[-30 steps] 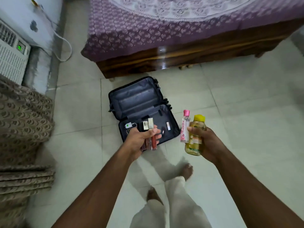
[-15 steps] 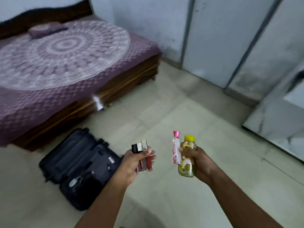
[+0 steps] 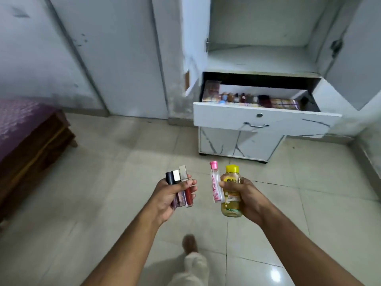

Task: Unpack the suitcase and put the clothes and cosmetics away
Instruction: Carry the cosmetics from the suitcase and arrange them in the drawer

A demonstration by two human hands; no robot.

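While gripped — bottles (image 3: 229,190) upright, right hand (image 3: 246,198).

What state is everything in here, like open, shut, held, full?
Drawer: pulled open, cosmetics inside.
Left hand: grips three lip gloss tubes, capped.
Right hand: holds yellow bottle and pink-capped bottle, both capped, upright.
Shelf: open-fronted.

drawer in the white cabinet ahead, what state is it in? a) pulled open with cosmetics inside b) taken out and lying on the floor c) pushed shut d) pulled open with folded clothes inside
a: the drawer juts out from the cabinet, with small bottles and palettes lined up inside.
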